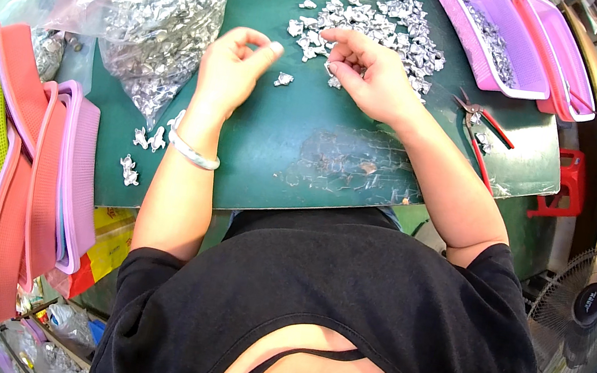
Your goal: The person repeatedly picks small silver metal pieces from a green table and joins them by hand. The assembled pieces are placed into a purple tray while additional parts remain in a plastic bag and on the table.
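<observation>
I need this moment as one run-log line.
left hand: over green tabletop, hold unclear | right hand: at heap of small silver metal pieces, hold unclear | red-handled metal pliers: on tabletop, handles spread

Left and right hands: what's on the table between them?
The head view shows one small silver metal piece lying apart on the green tabletop there, with the edge of the silver pile just beyond it.

One pliers point(472, 113), one fan point(590, 303), metal pieces point(414, 40) (uncountable)
</observation>
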`<state>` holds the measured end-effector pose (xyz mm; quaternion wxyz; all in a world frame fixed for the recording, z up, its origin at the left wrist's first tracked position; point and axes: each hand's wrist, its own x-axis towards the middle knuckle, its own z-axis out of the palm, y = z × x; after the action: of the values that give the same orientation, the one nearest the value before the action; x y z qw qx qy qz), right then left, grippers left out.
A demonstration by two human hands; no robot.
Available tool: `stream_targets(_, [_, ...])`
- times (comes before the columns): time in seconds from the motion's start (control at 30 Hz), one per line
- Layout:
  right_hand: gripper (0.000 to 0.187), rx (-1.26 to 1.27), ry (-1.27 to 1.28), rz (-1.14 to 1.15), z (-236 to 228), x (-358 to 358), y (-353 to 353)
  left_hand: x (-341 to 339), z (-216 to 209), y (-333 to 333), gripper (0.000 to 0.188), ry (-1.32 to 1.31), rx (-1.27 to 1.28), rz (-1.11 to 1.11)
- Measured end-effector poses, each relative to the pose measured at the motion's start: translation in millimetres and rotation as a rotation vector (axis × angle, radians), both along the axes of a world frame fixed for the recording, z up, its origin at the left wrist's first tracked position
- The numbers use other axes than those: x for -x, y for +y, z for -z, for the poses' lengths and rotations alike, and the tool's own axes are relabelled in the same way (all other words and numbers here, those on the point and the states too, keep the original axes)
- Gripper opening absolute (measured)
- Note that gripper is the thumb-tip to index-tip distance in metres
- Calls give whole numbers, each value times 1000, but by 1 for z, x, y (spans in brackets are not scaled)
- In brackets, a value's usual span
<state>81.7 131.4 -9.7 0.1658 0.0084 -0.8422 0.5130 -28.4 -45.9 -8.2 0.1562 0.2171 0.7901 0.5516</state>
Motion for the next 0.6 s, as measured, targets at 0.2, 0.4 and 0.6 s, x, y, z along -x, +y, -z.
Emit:
stream_targets(0.2, [33,458,-109,-35,-5,0,2,-22,-11,9,28,427,523,168])
stream_targets(0.4, [28,727,-202,-58,-12,-1,8,-15,-6,7,15,-289,16,156])
stream_targets(0.6, [21,887,-207,-106,-12,-3,10,-22,-10,17,19,-778,-419,335])
